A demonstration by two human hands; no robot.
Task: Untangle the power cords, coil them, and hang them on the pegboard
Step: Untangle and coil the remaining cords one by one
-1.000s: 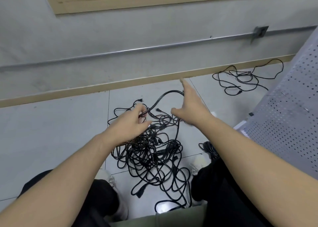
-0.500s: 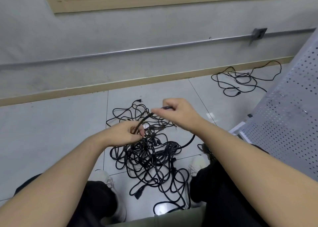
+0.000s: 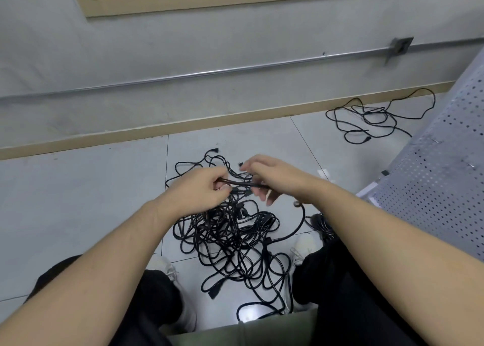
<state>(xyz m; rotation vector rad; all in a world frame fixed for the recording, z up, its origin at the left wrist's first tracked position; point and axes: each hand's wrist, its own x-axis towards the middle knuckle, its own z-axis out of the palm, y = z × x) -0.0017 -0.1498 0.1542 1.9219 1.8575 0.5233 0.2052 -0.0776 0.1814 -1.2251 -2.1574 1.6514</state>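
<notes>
A tangled heap of black power cords lies on the grey tiled floor between my feet. My left hand grips a folded bundle of one black cord above the heap. My right hand holds the same cord just to the right, its fingers curled over the strand, and the cord runs on under my right wrist and down to the floor. A second loose cord lies apart by the baseboard at the right. The white perforated pegboard leans at the right edge.
The grey wall with a metal conduit and a beige baseboard closes off the far side. My white shoes and dark trouser legs flank the heap. A small coiled cord lies by my right knee.
My right hand has come back from its far reach and closed on the cord beside my left hand. The cord's long loop has been drawn in toward the left hand.
</notes>
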